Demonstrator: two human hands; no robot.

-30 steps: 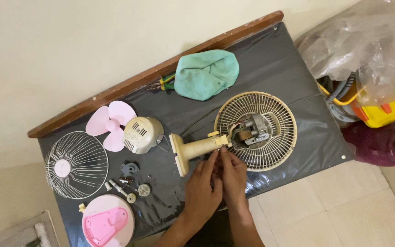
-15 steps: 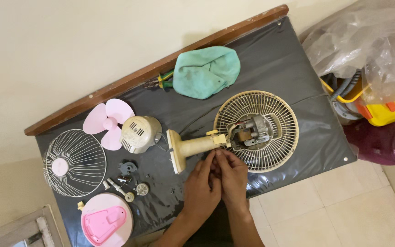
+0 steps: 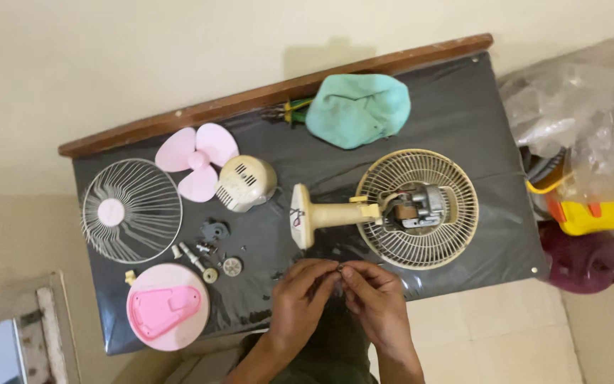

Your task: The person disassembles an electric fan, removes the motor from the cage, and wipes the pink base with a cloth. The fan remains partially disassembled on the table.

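My left hand (image 3: 301, 297) and my right hand (image 3: 378, 302) meet fingertip to fingertip over the table's front edge. They pinch a tiny dark part (image 3: 340, 268) between them; it is too small to tell what it is. Just beyond the fingers lies a cream fan neck (image 3: 332, 213) with its flat foot end to the left. It joins a cream rear grille (image 3: 456, 220) with the bare motor (image 3: 421, 203) in its middle. Neither hand touches the fan.
On the grey-covered table (image 3: 485, 128) lie a white front grille (image 3: 131, 210), a pink blade (image 3: 197, 160), a cream motor cover (image 3: 245, 183), a round pink base (image 3: 167, 307), several screws and knobs (image 3: 211, 259), a green cloth (image 3: 357, 109) and green-handled pliers (image 3: 289, 110). Plastic bags (image 3: 584, 107) and a maroon jug (image 3: 591, 259) stand at the right.
Both hands have drawn back from the fan neck toward the table's front edge, fingertips still together. The parts on the table have not moved.
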